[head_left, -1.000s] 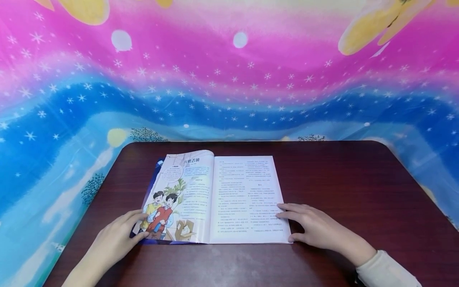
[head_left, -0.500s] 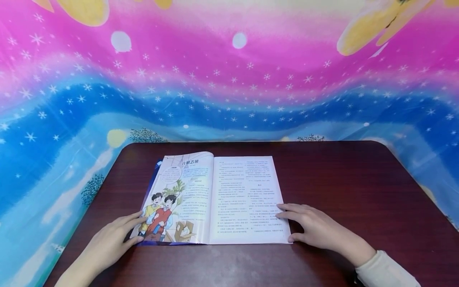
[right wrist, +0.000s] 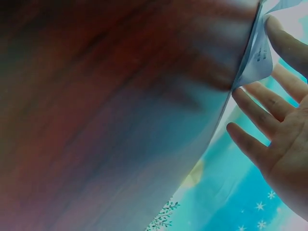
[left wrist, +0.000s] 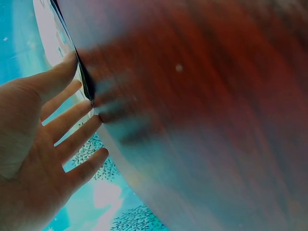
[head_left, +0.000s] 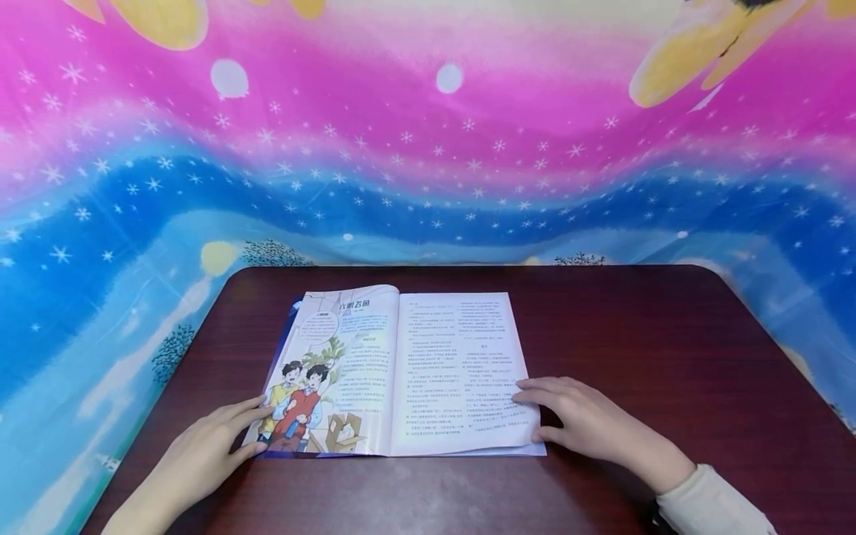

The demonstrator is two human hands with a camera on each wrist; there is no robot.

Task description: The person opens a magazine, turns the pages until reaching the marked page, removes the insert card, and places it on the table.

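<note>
One open magazine (head_left: 374, 371) lies on a dark red-brown table (head_left: 669, 349). The left hand (head_left: 200, 446), fingers extended and spread, touches its left edge; opposite, the right hand (head_left: 583, 416) pinches the right-hand page (head_left: 468, 371) (its lower corner is raised) between thumb and fingers. A snowflake-patterned cloth (head_left: 401, 171) hangs behind the table.

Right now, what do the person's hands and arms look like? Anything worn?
Both the left hand and right hand are ungloved, with no rings visible. The left forearm shows no sleeve in frame; the right wears a pale cream sleeve, with something dark, unclear, at its cuff.
</note>
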